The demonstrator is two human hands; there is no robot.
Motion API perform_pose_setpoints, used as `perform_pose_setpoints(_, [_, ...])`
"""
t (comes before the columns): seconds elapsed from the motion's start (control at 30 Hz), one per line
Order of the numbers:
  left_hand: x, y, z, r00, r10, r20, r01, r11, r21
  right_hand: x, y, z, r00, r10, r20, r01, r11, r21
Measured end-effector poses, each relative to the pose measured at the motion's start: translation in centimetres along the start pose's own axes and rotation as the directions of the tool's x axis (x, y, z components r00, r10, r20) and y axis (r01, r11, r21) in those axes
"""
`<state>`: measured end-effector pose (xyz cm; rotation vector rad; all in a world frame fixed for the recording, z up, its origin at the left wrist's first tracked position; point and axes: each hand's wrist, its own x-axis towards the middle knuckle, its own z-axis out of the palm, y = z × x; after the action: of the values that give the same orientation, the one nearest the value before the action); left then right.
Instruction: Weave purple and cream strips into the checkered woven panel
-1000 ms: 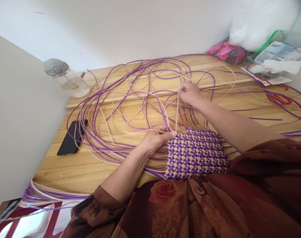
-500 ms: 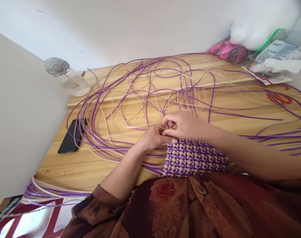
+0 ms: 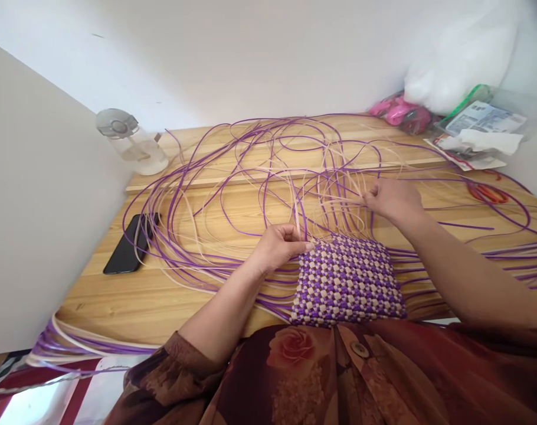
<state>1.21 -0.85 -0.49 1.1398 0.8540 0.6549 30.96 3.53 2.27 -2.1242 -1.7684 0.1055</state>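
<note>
A woven panel (image 3: 350, 280) of purple and beige cord lies at the table's front edge, against the patterned shirt. My left hand (image 3: 282, 245) is closed at its far left corner, thumb on the weave and fingers pinched around the edge where cords rise. Up and to the right, above the panel's far edge, my right hand (image 3: 393, 199) is closed on a pale beige cord (image 3: 341, 202) that runs leftward from its fingertips. Long purple and beige cords (image 3: 184, 171) fan out from the panel in loose loops across the table.
A black phone (image 3: 129, 245) lies under some cords at left. Behind it stands a clear bottle (image 3: 138, 147) with a grey lid. Orange-handled scissors (image 3: 487, 193), a pink bundle (image 3: 399, 112) and plastic bags (image 3: 461, 71) are at right. A raised wooden ledge (image 3: 251, 180) runs along the back.
My right hand has moved from beside the left hand out to the right, drawing a beige cord along. The left hand stays at the panel's corner. The view has shifted slightly.
</note>
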Motion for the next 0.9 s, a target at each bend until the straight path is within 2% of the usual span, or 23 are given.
perform_pose_setpoints(0.07, [0.0,0.0,0.1,1.000,-0.008,0.006,0.008,1.000,-0.015,-1.1,-1.1,-0.1,0.987,-0.099,-0.124,0.096,0.995,-0.034])
perform_pose_setpoints(0.1, [0.0,0.1,0.1,1.000,-0.014,0.007,0.014,1.000,-0.020,-2.0,-2.3,-0.2,0.963,-0.186,-0.193,0.185,0.982,-0.026])
perform_pose_setpoints(0.13, [0.0,0.1,0.1,1.000,-0.018,0.005,0.018,1.000,-0.020,-2.9,-3.6,-0.3,0.916,-0.313,-0.253,0.324,0.946,0.002])
perform_pose_setpoints(0.2, [0.0,0.0,0.0,1.000,-0.017,0.000,0.017,1.000,-0.005,-4.7,-6.5,-0.3,0.765,-0.554,-0.329,0.608,0.790,0.083])
perform_pose_setpoints(0.23, [0.0,0.0,0.0,1.000,-0.015,0.001,0.015,1.000,0.003,-5.4,-7.7,-0.1,0.689,-0.652,-0.317,0.710,0.694,0.115])
perform_pose_setpoints(0.3, [0.0,0.0,0.0,1.000,-0.008,0.007,0.008,1.000,0.009,-6.2,-9.2,0.5,0.583,-0.783,-0.217,0.812,0.563,0.154])
perform_pose_setpoints(0.33, [0.0,0.0,0.0,1.000,-0.003,0.008,0.003,1.000,0.009,-6.4,-9.5,1.0,0.553,-0.818,-0.156,0.832,0.531,0.161])
perform_pose_setpoints(0.37, [0.0,0.1,0.0,1.000,0.001,0.007,-0.001,1.000,0.007,-6.4,-9.5,1.5,0.542,-0.833,-0.107,0.836,0.523,0.164])
perform_pose_setpoints(0.43, [0.0,0.2,0.1,1.000,-0.004,0.005,0.004,1.000,0.009,-6.1,-9.1,2.1,0.560,-0.824,-0.078,0.824,0.546,0.153])
perform_pose_setpoints(0.5, [0.0,0.3,0.1,0.999,-0.032,0.004,0.031,0.999,0.023,-5.8,-8.5,2.0,0.588,-0.796,-0.145,0.809,0.581,0.088])
perform_pose_setpoints(0.53, [0.0,0.3,0.0,0.999,-0.049,0.003,0.049,0.998,0.036,-5.7,-8.2,1.7,0.586,-0.786,-0.198,0.806,0.590,0.040])
perform_pose_setpoints(0.6, [0.0,0.4,-0.1,0.997,-0.077,0.004,0.076,0.995,0.068,-5.7,-8.1,0.8,0.554,-0.771,-0.314,0.806,0.592,-0.032])
perform_pose_setpoints(0.67, [-0.1,0.4,-0.4,0.996,-0.092,0.013,0.091,0.991,0.095,-5.8,-8.2,-0.1,0.540,-0.734,-0.412,0.805,0.594,-0.002])
perform_pose_setpoints(0.7, [-0.1,0.5,-0.5,0.995,-0.098,0.023,0.095,0.990,0.104,-5.9,-8.3,-0.5,0.561,-0.699,-0.444,0.797,0.600,0.062])
perform_pose_setpoints(0.73, [-0.2,0.5,-0.5,0.994,-0.103,0.034,0.098,0.989,0.111,-6.1,-8.4,-0.7,0.604,-0.660,-0.448,0.778,0.611,0.149])
perform_pose_setpoints(0.77, [-0.2,0.6,-0.6,0.993,-0.105,0.047,0.099,0.988,0.115,-6.2,-8.5,-0.9,0.663,-0.627,-0.409,0.741,0.628,0.237])
perform_pose_setpoints(0.8, [-0.3,0.8,-0.6,0.992,-0.108,0.059,0.100,0.988,0.114,-6.4,-8.5,-1.0,0.723,-0.616,-0.313,0.691,0.656,0.304])
perform_pose_setpoints(0.83, [-0.4,0.9,-0.6,0.991,-0.111,0.072,0.102,0.988,0.112,-6.5,-8.5,-1.0,0.763,-0.621,-0.181,0.642,0.694,0.327])
perform_pose_setpoints(0.87, [-0.4,1.0,-0.7,0.990,-0.116,0.086,0.106,0.988,0.108,-6.7,-8.5,-0.9,0.778,-0.628,-0.029,0.605,0.736,0.303])
perform_pose_setpoints(0.9, [-0.5,1.2,-0.7,0.988,-0.122,0.099,0.112,0.988,0.105,-7.0,-8.5,-1.0,0.774,-0.622,0.117,0.586,0.774,0.241])
